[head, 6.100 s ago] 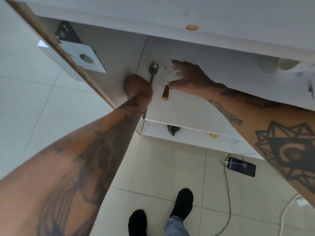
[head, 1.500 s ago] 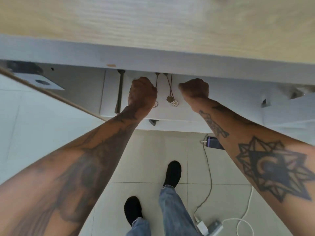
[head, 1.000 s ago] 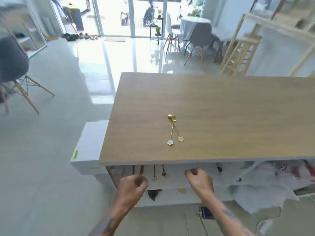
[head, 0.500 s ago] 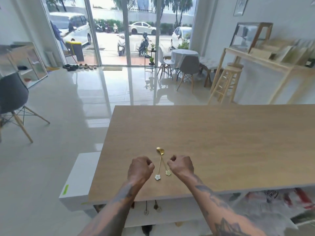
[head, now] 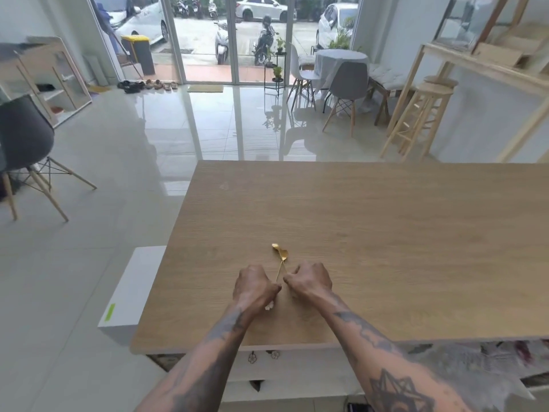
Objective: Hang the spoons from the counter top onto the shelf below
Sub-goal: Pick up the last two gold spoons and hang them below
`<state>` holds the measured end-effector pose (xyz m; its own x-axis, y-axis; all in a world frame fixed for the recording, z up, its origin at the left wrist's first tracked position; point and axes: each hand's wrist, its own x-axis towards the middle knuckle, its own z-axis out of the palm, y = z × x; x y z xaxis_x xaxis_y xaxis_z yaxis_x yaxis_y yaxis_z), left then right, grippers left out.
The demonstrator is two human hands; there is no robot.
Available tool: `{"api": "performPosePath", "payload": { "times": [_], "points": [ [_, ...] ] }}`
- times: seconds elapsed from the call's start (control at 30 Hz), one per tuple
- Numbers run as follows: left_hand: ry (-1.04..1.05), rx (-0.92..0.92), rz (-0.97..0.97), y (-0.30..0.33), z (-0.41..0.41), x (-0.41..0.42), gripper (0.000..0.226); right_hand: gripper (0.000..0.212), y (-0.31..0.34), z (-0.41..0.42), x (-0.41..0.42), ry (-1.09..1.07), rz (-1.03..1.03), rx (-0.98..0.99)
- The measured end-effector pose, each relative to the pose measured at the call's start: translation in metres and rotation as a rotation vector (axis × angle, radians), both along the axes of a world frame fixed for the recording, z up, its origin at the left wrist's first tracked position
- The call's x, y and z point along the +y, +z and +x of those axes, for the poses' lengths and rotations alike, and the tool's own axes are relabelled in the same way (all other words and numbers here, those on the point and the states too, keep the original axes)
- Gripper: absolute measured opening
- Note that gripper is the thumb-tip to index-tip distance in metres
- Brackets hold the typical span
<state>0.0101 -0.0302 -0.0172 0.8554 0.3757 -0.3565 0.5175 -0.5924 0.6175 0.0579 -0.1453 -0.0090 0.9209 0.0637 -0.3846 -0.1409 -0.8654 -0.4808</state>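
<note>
Two thin gold spoons (head: 281,254) lie crossed on the wooden counter top (head: 386,233), bowls pointing away from me. My left hand (head: 255,285) is closed around the handle end of one; a white flower tip shows below its fingers. My right hand (head: 309,279) pinches the handle of the other. Under the counter's front edge, two flower-tipped spoons (head: 263,356) hang in the white shelf (head: 297,370) below.
A white box (head: 130,289) stands against the counter's left side. A dark chair (head: 26,150) is on the far left, and a round table with grey chairs (head: 335,72) stands further off. Crumpled plastic (head: 475,367) fills the shelf at the right.
I rose from the shelf to the counter top. Both hands came up onto the counter and closed on the handles of the two gold spoons, which shifted slightly.
</note>
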Motion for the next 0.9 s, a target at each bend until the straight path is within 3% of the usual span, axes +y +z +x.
{"api": "performPosePath", "payload": {
  "times": [0.17,0.6,0.9],
  "points": [
    [0.033,-0.097,-0.053,0.020,-0.011,0.004,0.032,0.027,0.028,-0.009,-0.010,-0.047,0.133,-0.092],
    [0.034,-0.452,-0.025,0.166,-0.095,0.038,0.033,0.024,0.171,-0.099,-0.005,-0.086,0.305,-0.396],
    [0.031,-0.529,-0.020,0.216,-0.182,0.056,0.026,0.025,0.215,-0.186,-0.003,-0.091,0.349,-0.499]
  ]
}}
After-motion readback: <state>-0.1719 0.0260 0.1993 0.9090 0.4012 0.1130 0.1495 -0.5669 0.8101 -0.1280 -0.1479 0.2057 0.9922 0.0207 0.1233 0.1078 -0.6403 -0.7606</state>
